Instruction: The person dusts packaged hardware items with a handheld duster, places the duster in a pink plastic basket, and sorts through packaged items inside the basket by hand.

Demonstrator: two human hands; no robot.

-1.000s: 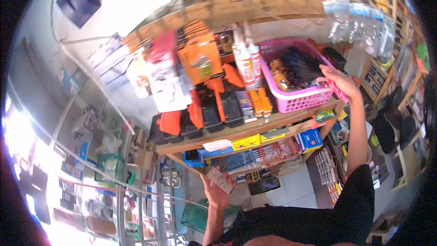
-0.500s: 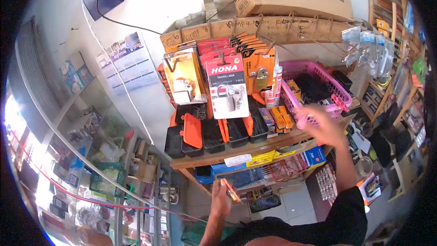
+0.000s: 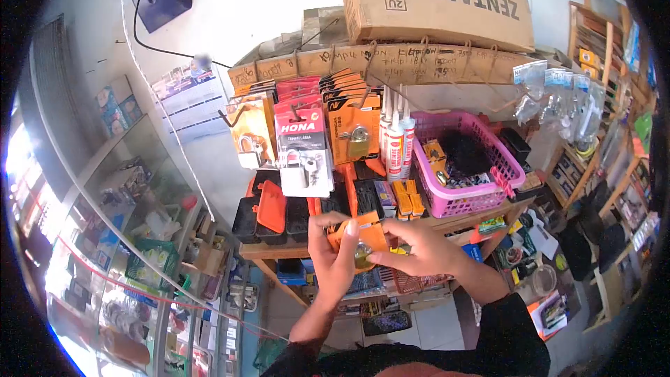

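Both hands hold one orange padlock pack in front of the wooden shelf. My left hand grips its left side, thumb on the front. My right hand pinches its right side near the brass padlock. Behind it hang padlock packs on hooks: a yellow-orange pack, a white and red HONA pack and an orange pack. White and red sealant tubes stand beside a pink basket holding a black bundle and an orange pack.
A wooden shelf carries black bins with orange lids. A ZENTAMA carton lies above it. At the left is a glass display case; clear plastic packs hang at the right.
My right hand has left the pink basket and moved left to the pack in my left hand. My left hand has risen, and the pack's orange front now faces the camera.
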